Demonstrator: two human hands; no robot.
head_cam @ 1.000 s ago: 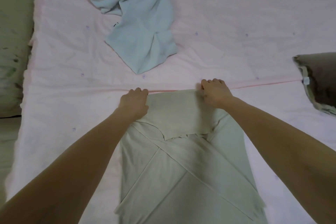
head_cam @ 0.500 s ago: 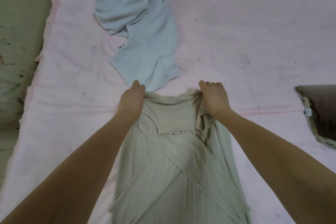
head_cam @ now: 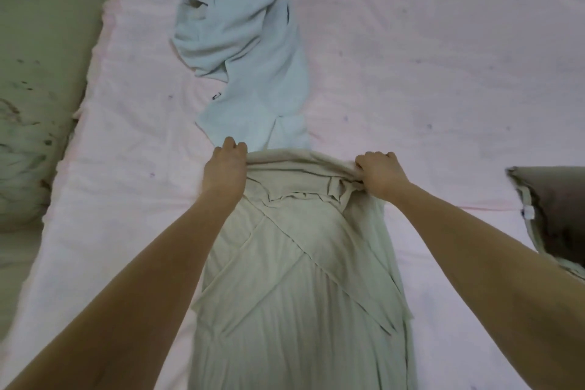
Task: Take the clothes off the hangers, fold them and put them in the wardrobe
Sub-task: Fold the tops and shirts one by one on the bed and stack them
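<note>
A pale green garment (head_cam: 294,279) lies lengthwise on the pink bed sheet (head_cam: 427,73), its sleeves folded in across the body. My left hand (head_cam: 226,168) grips its far left corner and my right hand (head_cam: 378,172) grips its far right corner, fingers curled round the bunched top edge, which is lifted off the sheet. Just beyond my hands a light blue garment (head_cam: 250,51) lies crumpled and unfolded. No hanger or wardrobe is in view.
A green patterned pillow (head_cam: 38,89) lies along the bed's left side. A dark brown cushion (head_cam: 557,215) with a pale edge sits at the right. Bare sheet stretches to the far right of the blue garment.
Both hands have lifted the green garment's top edge and carried it away from me, toward the blue garment. The edge, flat a second ago, is now bunched in my fingers.
</note>
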